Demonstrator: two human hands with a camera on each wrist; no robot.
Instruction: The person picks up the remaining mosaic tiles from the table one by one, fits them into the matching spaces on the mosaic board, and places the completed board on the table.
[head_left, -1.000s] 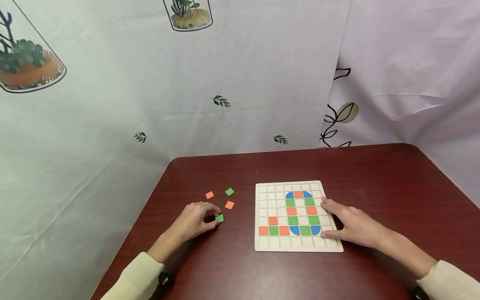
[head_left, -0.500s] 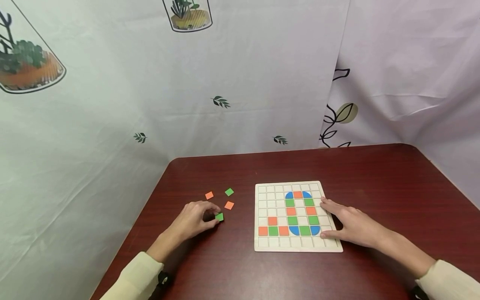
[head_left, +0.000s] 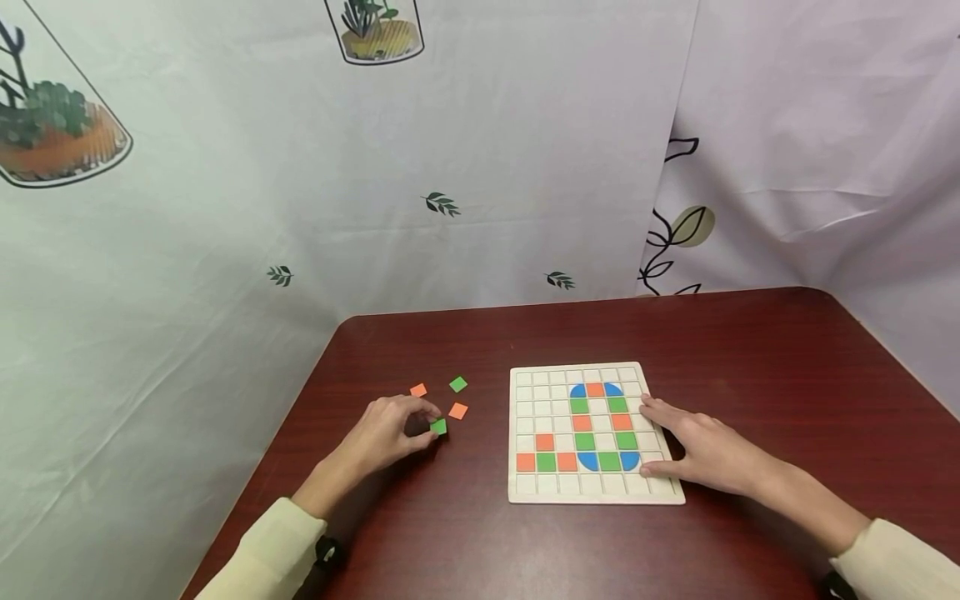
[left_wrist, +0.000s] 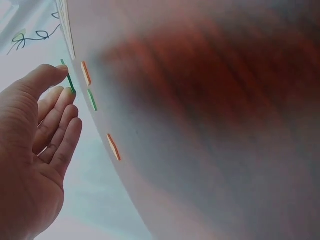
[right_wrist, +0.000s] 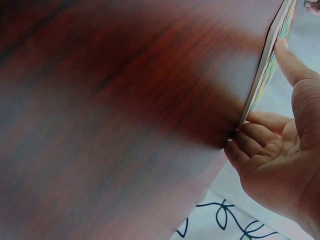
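Observation:
My left hand pinches a green square tile between thumb and fingertips; in the left wrist view the tile is held edge-on, clear of the tabletop. Just beyond it lie two orange tiles and another green tile. My right hand rests at the right side of a pale gridded board, thumb and index finger lying on its margin. In the right wrist view the other fingers reach the table beside the board's edge. On the board, orange, green and blue pieces form a ring and a small group at left.
The board and loose tiles lie on a dark red-brown table. Behind and to the left hangs a pale cloth printed with plants, meeting the table's far edge.
My left hand has lifted the green tile and shifted slightly away from me, now partly covering the farther-left orange tile. My right hand and the board stay in place.

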